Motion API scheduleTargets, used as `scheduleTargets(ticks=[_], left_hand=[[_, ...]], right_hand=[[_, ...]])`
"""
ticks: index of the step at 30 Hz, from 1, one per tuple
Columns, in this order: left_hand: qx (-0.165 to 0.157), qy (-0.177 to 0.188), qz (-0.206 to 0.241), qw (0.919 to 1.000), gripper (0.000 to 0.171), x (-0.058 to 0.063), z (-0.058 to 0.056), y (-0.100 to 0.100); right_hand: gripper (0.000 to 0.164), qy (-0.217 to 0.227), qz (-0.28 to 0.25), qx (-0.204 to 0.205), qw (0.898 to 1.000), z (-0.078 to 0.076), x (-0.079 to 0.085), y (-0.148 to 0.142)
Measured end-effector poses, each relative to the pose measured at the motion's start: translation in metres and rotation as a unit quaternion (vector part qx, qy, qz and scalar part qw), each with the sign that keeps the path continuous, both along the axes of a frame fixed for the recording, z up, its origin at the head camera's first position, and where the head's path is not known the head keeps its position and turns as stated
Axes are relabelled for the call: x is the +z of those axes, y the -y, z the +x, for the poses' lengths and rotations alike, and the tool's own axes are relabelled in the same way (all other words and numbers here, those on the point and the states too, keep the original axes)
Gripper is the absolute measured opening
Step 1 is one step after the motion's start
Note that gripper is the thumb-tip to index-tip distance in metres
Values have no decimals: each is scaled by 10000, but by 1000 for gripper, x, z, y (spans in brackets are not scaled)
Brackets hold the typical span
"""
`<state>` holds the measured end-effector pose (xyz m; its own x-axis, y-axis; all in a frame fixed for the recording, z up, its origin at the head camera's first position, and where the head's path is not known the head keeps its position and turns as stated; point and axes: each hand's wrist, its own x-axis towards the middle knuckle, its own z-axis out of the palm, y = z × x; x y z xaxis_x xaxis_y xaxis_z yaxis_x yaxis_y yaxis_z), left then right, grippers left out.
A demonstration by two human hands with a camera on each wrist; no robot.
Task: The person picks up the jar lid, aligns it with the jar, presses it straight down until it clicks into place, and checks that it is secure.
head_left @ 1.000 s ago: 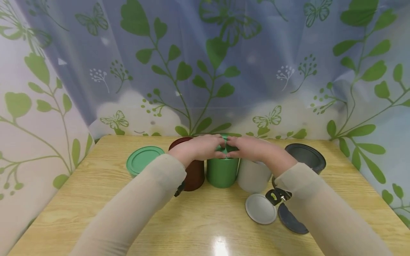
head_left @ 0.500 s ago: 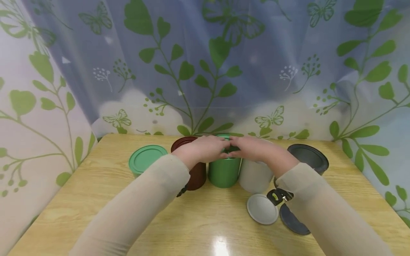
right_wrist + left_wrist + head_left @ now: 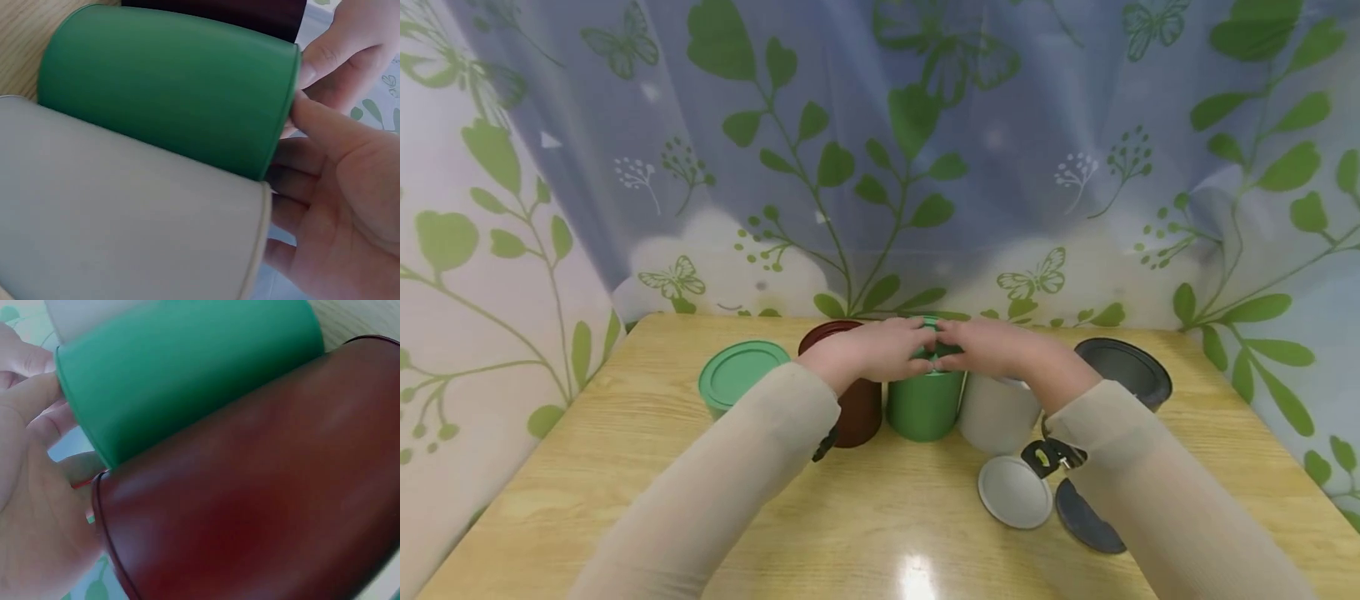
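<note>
A green canister (image 3: 925, 406) stands upright between a dark red canister (image 3: 859, 414) and a white canister (image 3: 997, 414). My left hand (image 3: 883, 346) reaches over the red canister and holds the green one's top rim from the left. From the other side my right hand (image 3: 988, 347) reaches past the white canister and grips the same rim. Both thumbs lie at the near edge, the fingers farther back. Most of the green canister's top is hidden by my hands. In the right wrist view the right thumb and bent fingers meet the green canister (image 3: 169, 87) at its rim.
A light green lidded container (image 3: 743, 372) stands at the left of the wooden table (image 3: 865, 517), a black container (image 3: 1123, 371) at the right. A pale grey lid (image 3: 1015, 492) and a dark grey lid (image 3: 1086, 518) lie in front. A patterned cloth (image 3: 865, 192) hangs behind.
The head view has shifted very slightly. Both hands stay at the green canister's rim, and the containers and lids keep their places.
</note>
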<state>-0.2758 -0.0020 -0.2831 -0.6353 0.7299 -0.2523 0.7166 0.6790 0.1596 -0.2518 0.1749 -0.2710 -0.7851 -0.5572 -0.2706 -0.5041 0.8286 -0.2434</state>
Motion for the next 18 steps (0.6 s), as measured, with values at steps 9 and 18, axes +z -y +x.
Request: scheduleTargets(ticks=[9, 18], left_hand=[[412, -136, -306, 9986, 56, 10, 3, -4], [423, -2043, -681, 9756, 90, -29, 22, -10]], right_hand=[[54, -4, 112, -28, 9999, 0, 4, 6], [57, -462, 105, 29, 9989, 12, -25, -3]])
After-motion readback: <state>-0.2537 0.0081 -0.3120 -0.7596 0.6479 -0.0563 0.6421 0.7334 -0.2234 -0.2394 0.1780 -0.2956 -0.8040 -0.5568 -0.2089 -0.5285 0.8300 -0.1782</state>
